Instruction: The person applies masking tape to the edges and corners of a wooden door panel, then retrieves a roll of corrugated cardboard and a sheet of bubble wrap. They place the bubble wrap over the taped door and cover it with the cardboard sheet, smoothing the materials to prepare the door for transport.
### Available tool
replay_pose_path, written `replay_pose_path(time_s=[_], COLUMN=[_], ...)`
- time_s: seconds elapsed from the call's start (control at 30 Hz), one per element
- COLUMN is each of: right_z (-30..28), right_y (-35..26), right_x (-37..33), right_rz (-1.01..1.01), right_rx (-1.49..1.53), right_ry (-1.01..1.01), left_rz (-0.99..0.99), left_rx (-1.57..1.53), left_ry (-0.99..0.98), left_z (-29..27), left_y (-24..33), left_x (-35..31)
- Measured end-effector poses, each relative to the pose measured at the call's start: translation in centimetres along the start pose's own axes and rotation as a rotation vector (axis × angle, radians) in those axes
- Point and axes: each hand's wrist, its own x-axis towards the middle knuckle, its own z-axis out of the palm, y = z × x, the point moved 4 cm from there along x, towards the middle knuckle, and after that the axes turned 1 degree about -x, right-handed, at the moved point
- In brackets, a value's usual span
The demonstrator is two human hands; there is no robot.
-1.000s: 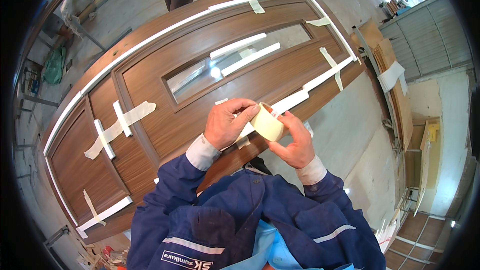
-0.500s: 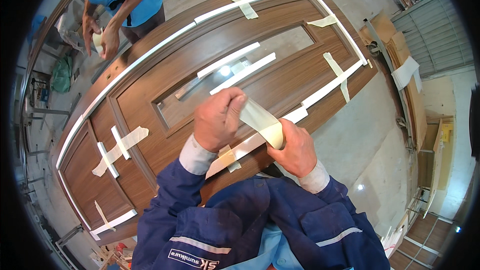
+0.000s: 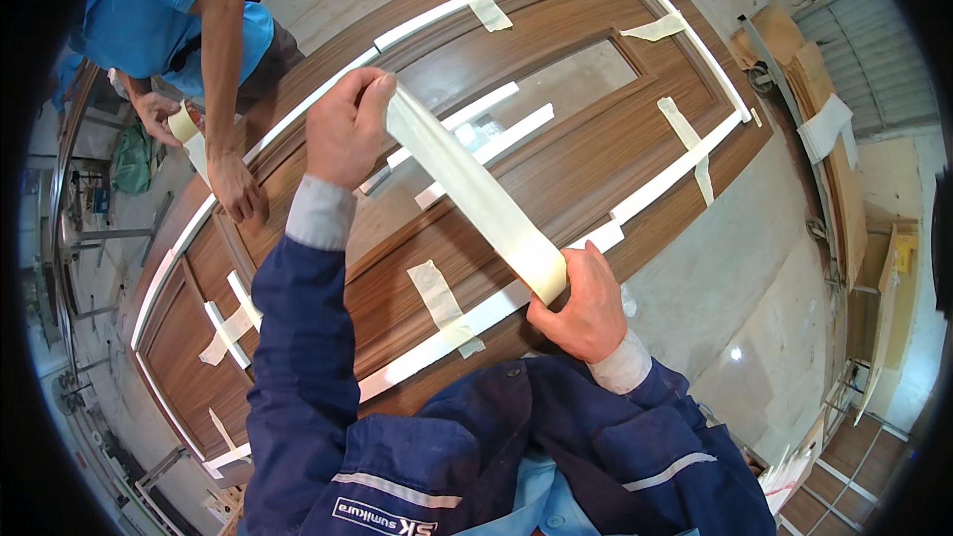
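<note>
A strip of masking tape (image 3: 467,184) stretches taut between my hands above a brown wood-grain door panel (image 3: 556,15). My left hand (image 3: 345,129) pinches its free end, raised over the middle of the panel. In my right hand (image 3: 584,303) is the tape roll (image 3: 548,278), mostly covered by the fingers, near the panel's close edge. Below the strip, a short piece of tape (image 3: 437,298) crosses a white strip (image 3: 417,357) along that edge. More tape pieces (image 3: 685,139) hold white strips around the panel's border.
Across the panel a co-worker in a blue shirt (image 3: 159,0) holds another tape roll (image 3: 184,124), one hand (image 3: 238,189) on the panel's far edge. Loose white strips (image 3: 506,134) lie over the glazed opening. Boards and cardboard (image 3: 829,169) stand at the right.
My left hand has moved up and left, drawing out a longer length of tape. My right hand stays nearly in place. The co-worker has lowered one hand to the panel, pulling out tape.
</note>
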Motion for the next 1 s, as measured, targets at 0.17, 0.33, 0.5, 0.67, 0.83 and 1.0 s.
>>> replay_pose_path(time_s=[0.17, 0.33, 0.5, 0.67, 0.83, 1.0], right_z=[3.0, 5.4, 6.3, 6.5, 7.0, 7.6], right_y=[1.7, 2.7, 2.9, 3.4, 3.8, 3.9], right_x=[4.7, 9.6, 11.4, 12.3, 13.0, 13.5], right_rz=[0.006, 0.033, 0.075, 0.123, 0.164, 0.166], right_rx=[0.137, 0.120, 0.096, 0.109, 0.083, 0.074], right_ry=[0.058, -0.032, -0.079, -0.112, -0.156, -0.176], left_rz=[-0.094, -0.233, -0.246, -0.244, -0.251, -0.123], left_rx=[0.369, 0.500, 0.306, 0.341, 0.390, 0.538], left_ry=[-0.034, -0.173, -0.206, -0.193, -0.066, -0.081], left_z=[4.4, 7.0, 8.3, 8.9, 9.1, 10.1], left_y=[-6.0, -11.3, -13.2, -13.0, -13.1, -12.6], left_x=[5.4, 8.1, 8.4, 8.5, 8.7, 8.3])
